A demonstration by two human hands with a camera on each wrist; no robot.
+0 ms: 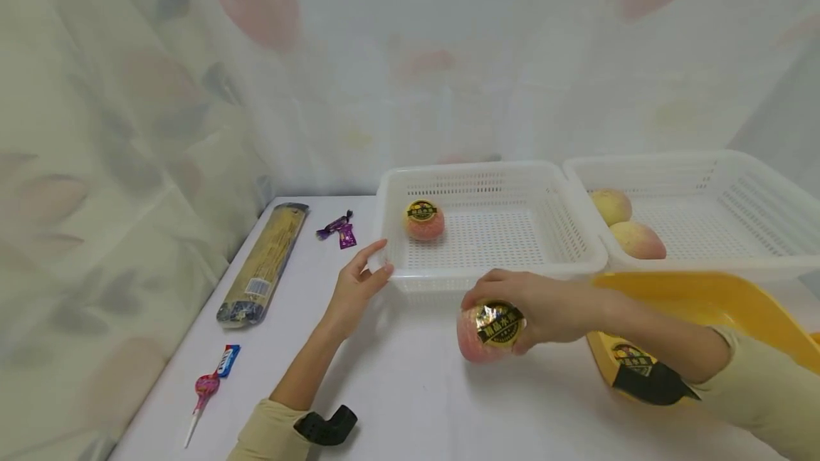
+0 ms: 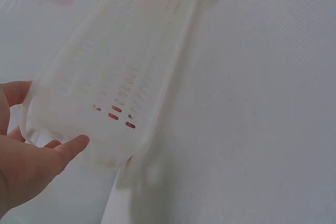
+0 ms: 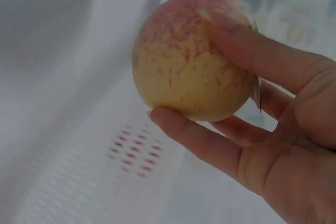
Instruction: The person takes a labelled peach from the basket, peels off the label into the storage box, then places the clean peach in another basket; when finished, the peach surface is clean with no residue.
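Observation:
In the head view my right hand (image 1: 554, 304) holds a pink-and-yellow peach (image 1: 472, 343) with a black-and-gold label, just in front of a white plastic basket (image 1: 461, 274). Seen from the right wrist, thumb and fingers curl round the peach (image 3: 184, 72), its label side turned towards the palm. At the basket's front left corner is my left hand (image 1: 352, 294); the left wrist view shows its thumb on the outer wall and its fingers round the corner of the basket (image 2: 105, 66). Inside that basket, at the left, lies another labelled peach (image 1: 429, 226).
A second white basket (image 1: 737, 262) with two peaches (image 1: 637, 240) adjoins on the right. Before it stands a yellow container (image 1: 679, 287), partly behind my right forearm. On the left lie a noodle-like pack (image 1: 264, 262), purple-wrapped candies (image 1: 346, 233) and a lollipop (image 1: 206, 384).

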